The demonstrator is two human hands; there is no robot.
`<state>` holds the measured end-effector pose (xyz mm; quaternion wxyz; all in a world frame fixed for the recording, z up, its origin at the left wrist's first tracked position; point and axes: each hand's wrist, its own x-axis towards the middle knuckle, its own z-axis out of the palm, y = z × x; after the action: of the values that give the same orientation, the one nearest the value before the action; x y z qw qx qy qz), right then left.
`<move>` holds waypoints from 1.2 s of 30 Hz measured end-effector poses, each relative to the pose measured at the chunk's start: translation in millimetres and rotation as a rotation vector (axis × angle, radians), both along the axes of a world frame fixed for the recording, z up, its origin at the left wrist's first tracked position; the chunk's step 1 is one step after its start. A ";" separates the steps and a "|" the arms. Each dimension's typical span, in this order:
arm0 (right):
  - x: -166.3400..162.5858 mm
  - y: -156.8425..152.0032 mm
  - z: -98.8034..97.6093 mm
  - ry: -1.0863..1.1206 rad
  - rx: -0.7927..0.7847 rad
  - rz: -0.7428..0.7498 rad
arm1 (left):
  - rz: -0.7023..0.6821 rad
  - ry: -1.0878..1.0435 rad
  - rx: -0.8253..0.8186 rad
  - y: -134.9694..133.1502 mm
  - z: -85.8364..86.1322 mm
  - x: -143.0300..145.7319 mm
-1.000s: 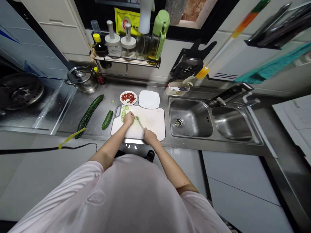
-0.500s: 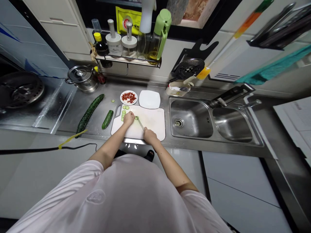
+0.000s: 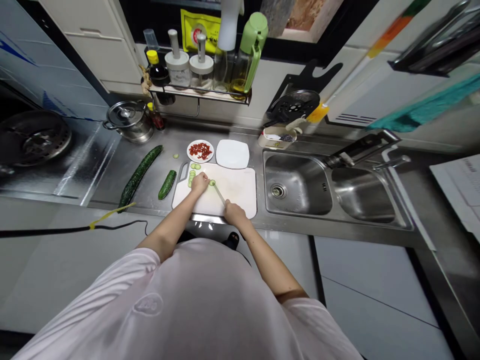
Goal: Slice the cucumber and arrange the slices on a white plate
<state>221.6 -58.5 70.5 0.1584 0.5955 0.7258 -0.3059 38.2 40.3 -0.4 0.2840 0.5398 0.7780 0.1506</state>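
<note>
My right hand (image 3: 235,213) grips a knife (image 3: 219,194) by its handle, the thin blade pointing up and left over the white cutting board (image 3: 240,187). At the blade's tip is a round cucumber slice (image 3: 212,183). My left hand (image 3: 199,184) is just left of that slice, fingers drawn together in a pinch; whatever they hold, if anything, is too small to make out. Several cucumber slices (image 3: 192,176) lie along the board's left side, partly behind my left hand. Left of the board rests a short piece of cucumber (image 3: 167,184).
A long cucumber (image 3: 139,179) and a stray slice (image 3: 175,156) lie on the steel counter. Behind the board stand a plate of chopped red pieces (image 3: 200,151) and a square white plate (image 3: 232,154). The sink (image 3: 298,182) is right, a lidded pot (image 3: 129,121) back left.
The view has shifted slightly. My left fingertips are a little farther from the slice at the knife tip. The knife stays in my right hand, almost in the same place.
</note>
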 end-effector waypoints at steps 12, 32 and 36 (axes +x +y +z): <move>0.7 2.8 -0.4 0.007 0.010 0.017 | 0.007 -0.002 0.013 -0.2 -4.6 -0.1; -6.6 10.6 1.5 0.011 0.000 -0.007 | -0.005 0.022 -0.019 0.1 1.7 1.1; -5.4 9.0 -0.5 0.003 0.005 -0.006 | 0.005 0.017 -0.015 0.2 0.9 1.2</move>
<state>216.2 -49.5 69.9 0.1547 0.5975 0.7250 -0.3056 39.4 40.5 0.5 0.2810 0.5370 0.7828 0.1408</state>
